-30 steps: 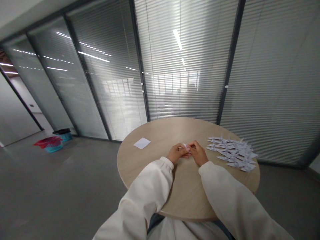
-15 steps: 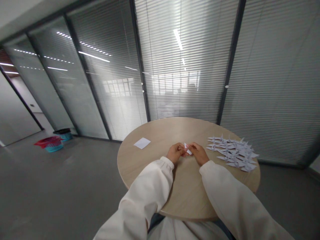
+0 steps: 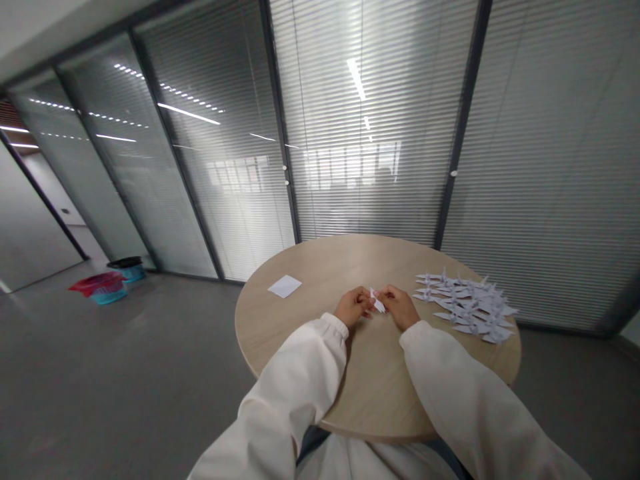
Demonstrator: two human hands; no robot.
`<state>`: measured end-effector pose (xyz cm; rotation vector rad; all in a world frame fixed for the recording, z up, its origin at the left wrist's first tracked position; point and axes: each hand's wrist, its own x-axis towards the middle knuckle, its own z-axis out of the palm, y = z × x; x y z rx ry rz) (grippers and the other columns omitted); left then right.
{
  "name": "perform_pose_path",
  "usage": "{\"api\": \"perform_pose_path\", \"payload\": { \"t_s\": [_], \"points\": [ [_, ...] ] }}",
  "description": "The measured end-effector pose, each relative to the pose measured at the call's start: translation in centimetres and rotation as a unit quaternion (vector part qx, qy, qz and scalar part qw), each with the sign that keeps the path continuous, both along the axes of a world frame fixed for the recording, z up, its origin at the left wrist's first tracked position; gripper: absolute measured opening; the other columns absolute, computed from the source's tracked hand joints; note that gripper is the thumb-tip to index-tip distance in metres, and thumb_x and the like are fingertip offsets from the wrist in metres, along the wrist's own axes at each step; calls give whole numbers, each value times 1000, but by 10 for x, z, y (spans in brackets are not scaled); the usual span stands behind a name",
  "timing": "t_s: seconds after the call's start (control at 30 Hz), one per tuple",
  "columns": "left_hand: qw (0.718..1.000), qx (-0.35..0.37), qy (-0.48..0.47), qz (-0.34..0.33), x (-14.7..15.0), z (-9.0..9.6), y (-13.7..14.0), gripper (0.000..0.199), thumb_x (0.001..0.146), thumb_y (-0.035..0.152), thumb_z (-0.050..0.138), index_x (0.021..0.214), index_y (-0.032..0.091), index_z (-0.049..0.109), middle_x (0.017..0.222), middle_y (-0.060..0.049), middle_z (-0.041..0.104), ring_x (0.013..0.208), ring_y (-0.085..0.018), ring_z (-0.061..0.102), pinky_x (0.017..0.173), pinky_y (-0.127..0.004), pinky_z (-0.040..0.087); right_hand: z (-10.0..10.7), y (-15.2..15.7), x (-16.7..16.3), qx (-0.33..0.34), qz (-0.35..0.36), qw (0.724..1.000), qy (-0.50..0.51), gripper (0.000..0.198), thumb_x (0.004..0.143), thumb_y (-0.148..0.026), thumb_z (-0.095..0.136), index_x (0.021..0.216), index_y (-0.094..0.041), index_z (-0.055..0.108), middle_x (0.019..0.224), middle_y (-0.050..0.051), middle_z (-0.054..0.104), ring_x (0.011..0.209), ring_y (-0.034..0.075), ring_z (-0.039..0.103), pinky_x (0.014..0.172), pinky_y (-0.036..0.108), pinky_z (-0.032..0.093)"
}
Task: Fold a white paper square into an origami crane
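Observation:
Between my two hands, above the middle of the round table, is a small piece of folded white paper. My left hand pinches it from the left, fingers closed. From the right, my right hand grips it with bent fingers. The paper is narrow and slanted; its folds are partly covered by my fingers. Right of my right hand lies a group of several white folded paper cranes, set close together with pointed ends.
A square white paper sheet or stack lies at the table's left. On the floor to the left stand a blue bin with a red liner and another with a black liner. Glass partitions with blinds rise behind the table.
The folded paper between my hands has tilted slightly, and more of its lower end shows. My fingers have shifted a little; the cranes and the square paper stay in place.

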<state>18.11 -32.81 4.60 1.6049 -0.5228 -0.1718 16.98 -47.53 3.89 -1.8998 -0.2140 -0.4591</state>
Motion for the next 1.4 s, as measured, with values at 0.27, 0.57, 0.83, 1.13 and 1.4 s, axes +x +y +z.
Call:
{"api": "perform_pose_path", "payload": {
  "t_s": [0.27, 0.57, 0.83, 1.13, 1.4],
  "points": [
    [997, -53, 23, 48, 5, 1, 2, 31, 61, 39, 64, 73, 13, 53, 65, -1, 53, 60, -10, 53, 50, -22, 46, 0, 3, 1, 140, 104, 983, 48, 35, 66, -51, 56, 70, -16, 58, 66, 3, 59, 60, 14, 54, 48, 22, 44],
    [987, -122, 42, 98, 10, 0, 6, 35, 60, 33, 65, 87, 15, 51, 65, 1, 53, 59, -10, 53, 51, -22, 46, 0, 3, -1, 156, 163, 972, 64, 34, 57, -38, 68, 82, -17, 61, 78, 5, 64, 69, 16, 58, 58, 27, 48],
    [993, -100, 13, 58, 6, 5, 7, 47, 64, 35, 62, 106, 25, 43, 66, 3, 49, 61, -9, 52, 51, -21, 47, 6, 4, -7, 178, 187, 964, 62, 37, 56, -38, 69, 86, -17, 63, 84, 6, 67, 77, 19, 60, 66, 30, 47],
    [995, -87, 22, 41, 7, 4, 5, 41, 67, 43, 58, 98, 17, 56, 72, -2, 54, 67, -11, 52, 54, -22, 46, 9, 3, -10, 183, 183, 964, 62, 37, 56, -40, 69, 85, -18, 63, 82, 6, 67, 78, 20, 60, 65, 30, 47],
    [997, -71, -7, 38, 7, 0, 2, 40, 67, 48, 55, 83, 11, 62, 90, -9, 56, 85, -17, 52, 58, -24, 48, 2, 2, -3, 226, 158, 960, 49, 30, 57, -36, 71, 79, -17, 63, 72, 3, 65, 68, 15, 58, 58, 26, 45]
  ]
}}
